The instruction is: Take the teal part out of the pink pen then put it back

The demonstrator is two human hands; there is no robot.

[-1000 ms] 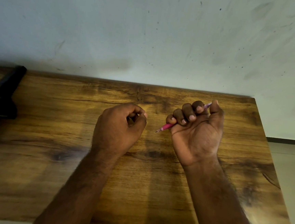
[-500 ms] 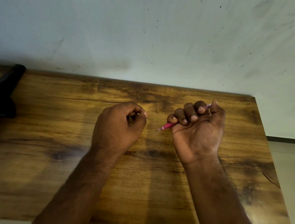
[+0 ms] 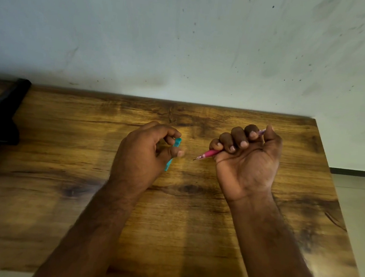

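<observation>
The teal part (image 3: pixel 172 154) is out, pinched in the left hand (image 3: pixel 141 154), just left of the pink pen (image 3: pixel 209 154). The right hand (image 3: pixel 246 164) is clenched around that pen. Refitting it remains.

Your room looks dim. Soft light shines on the wooden table (image 3: pixel 191 227). Your left hand (image 3: pixel 140 154) looks blurry, and the edges bend.

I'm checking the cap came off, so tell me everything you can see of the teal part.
The teal part is a slim, straight piece, plastic by the look. It is off the pen, pinched between the left hand's thumb and fingers, which hide its middle. It slants above the table, upper end away from the person. A gap separates it from the pen tip.
</observation>
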